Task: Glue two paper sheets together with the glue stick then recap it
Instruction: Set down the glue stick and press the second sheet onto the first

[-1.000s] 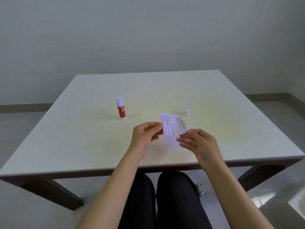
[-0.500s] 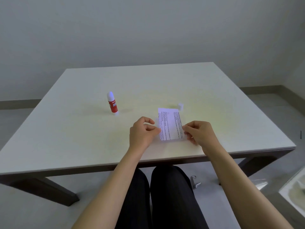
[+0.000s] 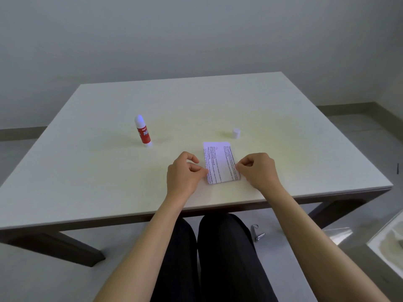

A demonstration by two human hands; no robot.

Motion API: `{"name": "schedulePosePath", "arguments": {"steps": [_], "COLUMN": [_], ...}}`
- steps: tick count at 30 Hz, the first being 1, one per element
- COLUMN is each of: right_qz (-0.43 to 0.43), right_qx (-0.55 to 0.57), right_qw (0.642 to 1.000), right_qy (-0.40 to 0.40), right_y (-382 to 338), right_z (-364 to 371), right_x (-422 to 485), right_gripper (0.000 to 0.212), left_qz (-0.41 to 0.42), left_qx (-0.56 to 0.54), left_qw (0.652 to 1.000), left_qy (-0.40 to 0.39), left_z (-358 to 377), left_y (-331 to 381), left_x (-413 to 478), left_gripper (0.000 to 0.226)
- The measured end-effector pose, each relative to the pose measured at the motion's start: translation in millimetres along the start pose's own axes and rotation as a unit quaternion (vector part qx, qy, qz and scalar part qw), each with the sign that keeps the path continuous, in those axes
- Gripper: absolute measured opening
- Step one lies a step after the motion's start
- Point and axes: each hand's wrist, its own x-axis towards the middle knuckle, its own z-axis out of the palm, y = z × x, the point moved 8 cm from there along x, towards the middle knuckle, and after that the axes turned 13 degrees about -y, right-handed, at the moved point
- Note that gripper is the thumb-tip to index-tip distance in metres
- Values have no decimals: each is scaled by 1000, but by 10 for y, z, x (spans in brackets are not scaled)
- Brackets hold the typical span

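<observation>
A small printed paper sheet (image 3: 220, 163) lies flat on the white table (image 3: 104, 171), near its front edge. Whether a second sheet lies under it cannot be told. My left hand (image 3: 185, 173) pinches the sheet's left edge with thumb and forefinger. My right hand (image 3: 258, 168) pinches its right edge in the same way. The red glue stick (image 3: 143, 132) stands upright at the left of the table, uncapped, with its white tip showing. Its small white cap (image 3: 236, 133) stands by itself behind the paper, to the right.
The table's front edge runs just below my hands, with my dark-trousered legs (image 3: 209, 258) under it. A small metal object (image 3: 257, 234) lies on the floor. A pale surface (image 3: 390, 243) shows at the lower right corner.
The printed sheet was held tilted above the table a second ago. It now lies flat, and both hands have come down with it to its side edges.
</observation>
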Motion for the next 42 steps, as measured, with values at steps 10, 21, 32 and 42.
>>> {"name": "schedulePosePath", "arguments": {"steps": [10, 21, 32, 42], "right_qz": [-21, -12, -38, -223], "right_qx": [-82, -97, -129, -403], "right_qw": [996, 995, 991, 882], "right_qy": [25, 3, -29, -99], "right_y": [-86, -125, -420, -569], "right_z": [50, 90, 488, 1163], "right_x": [-39, -7, 46, -360], "right_gripper": [6, 16, 15, 61], "left_qz": [35, 109, 65, 66], "left_qx": [78, 425, 407, 411], "left_qw": [996, 882, 890, 882], "left_qy": [23, -170, -198, -220], "left_z": [48, 277, -186, -173], "left_y": [109, 186, -108, -202], "left_x": [0, 176, 248, 229], "left_gripper": [28, 50, 62, 74]}}
